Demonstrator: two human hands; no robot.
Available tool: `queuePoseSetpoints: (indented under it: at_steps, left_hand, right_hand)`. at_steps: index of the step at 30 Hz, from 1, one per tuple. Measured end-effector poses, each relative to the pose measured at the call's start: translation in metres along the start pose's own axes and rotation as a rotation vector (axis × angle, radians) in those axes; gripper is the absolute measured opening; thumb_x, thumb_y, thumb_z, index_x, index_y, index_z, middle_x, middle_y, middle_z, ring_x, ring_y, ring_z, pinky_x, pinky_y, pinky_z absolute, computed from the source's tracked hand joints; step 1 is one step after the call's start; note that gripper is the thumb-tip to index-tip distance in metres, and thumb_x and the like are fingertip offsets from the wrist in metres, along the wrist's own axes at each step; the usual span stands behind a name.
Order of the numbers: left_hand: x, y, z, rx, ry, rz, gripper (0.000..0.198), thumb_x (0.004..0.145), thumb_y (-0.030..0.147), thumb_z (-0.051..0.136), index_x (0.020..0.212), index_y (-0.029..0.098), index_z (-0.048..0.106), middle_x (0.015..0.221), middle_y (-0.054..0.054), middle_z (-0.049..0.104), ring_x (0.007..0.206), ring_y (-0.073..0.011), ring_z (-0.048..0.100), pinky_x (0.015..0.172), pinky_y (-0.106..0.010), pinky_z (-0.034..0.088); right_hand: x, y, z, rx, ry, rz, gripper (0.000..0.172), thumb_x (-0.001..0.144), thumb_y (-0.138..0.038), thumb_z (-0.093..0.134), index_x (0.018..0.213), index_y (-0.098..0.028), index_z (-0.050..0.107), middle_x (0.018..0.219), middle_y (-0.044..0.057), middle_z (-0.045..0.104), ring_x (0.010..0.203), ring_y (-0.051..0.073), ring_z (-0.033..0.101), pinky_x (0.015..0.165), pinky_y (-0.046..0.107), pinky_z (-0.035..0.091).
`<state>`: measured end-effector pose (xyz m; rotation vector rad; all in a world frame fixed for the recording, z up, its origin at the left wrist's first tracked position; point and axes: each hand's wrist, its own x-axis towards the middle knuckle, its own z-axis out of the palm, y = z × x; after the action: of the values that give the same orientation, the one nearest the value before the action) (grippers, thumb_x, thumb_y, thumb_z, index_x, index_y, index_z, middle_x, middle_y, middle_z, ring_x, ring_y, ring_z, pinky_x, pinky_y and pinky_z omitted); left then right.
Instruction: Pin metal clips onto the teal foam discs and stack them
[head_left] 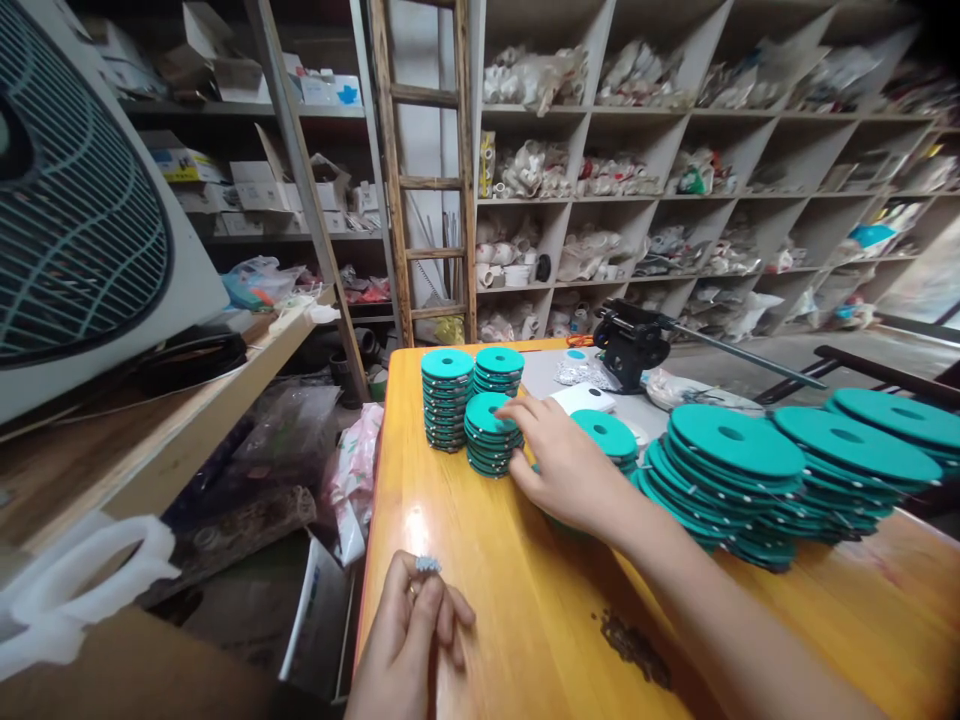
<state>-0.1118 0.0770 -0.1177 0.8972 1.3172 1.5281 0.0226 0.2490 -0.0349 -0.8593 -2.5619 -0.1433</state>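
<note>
Discs [484, 425], round teal foam-like, twelve o'clock: probably light, pliable; take rims. Right hand [559, 465] there, closure unclear; left hand [412, 620] pinches grey ridged piece [428, 564].

One group of disc stacks [448, 365] is standing near the far left corner of the table [442, 510]; another group [735, 450] is extending along its right side. The right hand [562, 460] is lying between them, the left hand [409, 620] nearer the front. Behind the right group, a machine [632, 347] is standing; shelving [540, 201] is rising beyond, a ladder [430, 183] at its left.
</note>
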Motion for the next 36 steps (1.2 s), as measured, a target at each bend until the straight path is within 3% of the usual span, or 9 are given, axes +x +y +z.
queuePoseSetpoints:
  at_steps: [5, 8, 10, 16, 23, 27, 31, 34, 36]
  left_hand:
    - [0.001, -0.002, 0.004, -0.252, 0.083, -0.072, 0.033, 0.089, 0.050, 0.055, 0.078, 0.023, 0.040, 0.056, 0.009, 0.036, 0.046, -0.0075, 0.035, 0.045, -0.019, 0.032]
    - [-0.001, 0.002, 0.006, -0.449, 0.189, -0.148, 0.044, 0.073, 0.053, 0.072, 0.081, 0.023, 0.040, 0.059, 0.011, 0.027, 0.045, -0.0041, 0.023, 0.041, -0.014, 0.017]
    - [-0.004, 0.005, 0.005, -0.476, 0.235, -0.133, 0.044, 0.071, 0.051, 0.074, 0.082, 0.023, 0.043, 0.060, 0.010, 0.029, 0.047, -0.0038, 0.026, 0.044, -0.012, 0.022]
    - [-0.010, 0.007, -0.005, 0.036, 0.256, -0.004, 0.038, 0.073, 0.049, 0.073, 0.094, 0.019, 0.063, 0.068, 0.002, 0.050, 0.061, -0.0102, 0.047, 0.061, -0.018, 0.043]
    - [-0.008, 0.010, -0.003, 0.119, 0.143, 0.011, 0.030, 0.075, 0.046, 0.070, 0.072, 0.016, 0.065, 0.067, -0.002, 0.060, 0.064, -0.0148, 0.058, 0.060, -0.020, 0.046]
    - [-0.005, 0.012, -0.002, 0.112, 0.236, -0.028, 0.030, 0.067, 0.045, 0.074, 0.066, 0.016, 0.067, 0.068, -0.003, 0.064, 0.067, -0.0161, 0.060, 0.063, -0.020, 0.048]
    - [-0.006, 0.007, -0.003, 0.088, 0.338, -0.033, 0.035, 0.060, 0.041, 0.080, 0.082, 0.015, 0.073, 0.059, 0.003, 0.049, 0.058, -0.0113, 0.050, 0.060, -0.019, 0.044]
    - [-0.007, 0.003, -0.006, 0.170, 0.262, -0.015, 0.043, 0.067, 0.038, 0.077, 0.102, 0.014, 0.072, 0.056, 0.009, 0.027, 0.051, -0.0079, 0.033, 0.054, -0.018, 0.035]
    - [-0.008, 0.001, -0.007, 0.253, 0.207, 0.003, 0.033, 0.072, 0.040, 0.073, 0.092, 0.013, 0.073, 0.056, 0.008, 0.027, 0.052, -0.0084, 0.031, 0.054, -0.018, 0.033]
  right_hand:
    - [0.033, -0.005, 0.003, 0.023, -0.014, -0.016, 0.017, 0.083, -0.017, 0.060, 0.100, -0.014, 0.063, 0.091, 0.012, 0.063, 0.095, 0.029, 0.052, 0.080, 0.040, 0.042]
    - [0.018, -0.018, -0.005, 0.060, 0.001, -0.015, 0.023, 0.083, -0.021, 0.062, 0.105, -0.015, 0.062, 0.089, 0.010, 0.064, 0.092, 0.028, 0.052, 0.079, 0.040, 0.043]
    - [-0.004, -0.034, -0.011, 0.125, 0.014, -0.005, 0.027, 0.084, -0.027, 0.063, 0.109, -0.018, 0.061, 0.090, 0.007, 0.063, 0.092, 0.026, 0.052, 0.079, 0.038, 0.044]
    - [-0.064, -0.077, -0.005, 0.434, 0.025, 0.047, 0.025, 0.080, -0.025, 0.067, 0.105, -0.020, 0.063, 0.086, 0.006, 0.062, 0.080, 0.025, 0.055, 0.069, 0.039, 0.047]
    - [-0.087, -0.083, 0.018, 0.503, 0.103, 0.120, 0.028, 0.086, -0.026, 0.062, 0.112, -0.018, 0.059, 0.086, 0.007, 0.063, 0.070, 0.021, 0.061, 0.059, 0.033, 0.052]
    - [-0.093, -0.078, 0.014, 0.514, 0.088, 0.151, 0.029, 0.085, -0.027, 0.065, 0.112, -0.019, 0.059, 0.086, 0.005, 0.065, 0.068, 0.018, 0.064, 0.063, 0.030, 0.056]
    - [-0.096, -0.077, 0.013, 0.455, 0.131, 0.087, 0.034, 0.080, -0.026, 0.070, 0.111, -0.019, 0.059, 0.087, 0.006, 0.066, 0.078, 0.022, 0.068, 0.062, 0.030, 0.058]
    - [-0.096, -0.079, 0.015, 0.424, 0.152, 0.043, 0.031, 0.081, -0.026, 0.068, 0.110, -0.019, 0.059, 0.082, 0.005, 0.064, 0.072, 0.022, 0.067, 0.057, 0.031, 0.057]
    - [-0.097, -0.081, 0.018, 0.401, 0.173, 0.010, 0.027, 0.085, -0.028, 0.064, 0.109, -0.019, 0.059, 0.080, 0.005, 0.063, 0.070, 0.022, 0.066, 0.056, 0.031, 0.056]
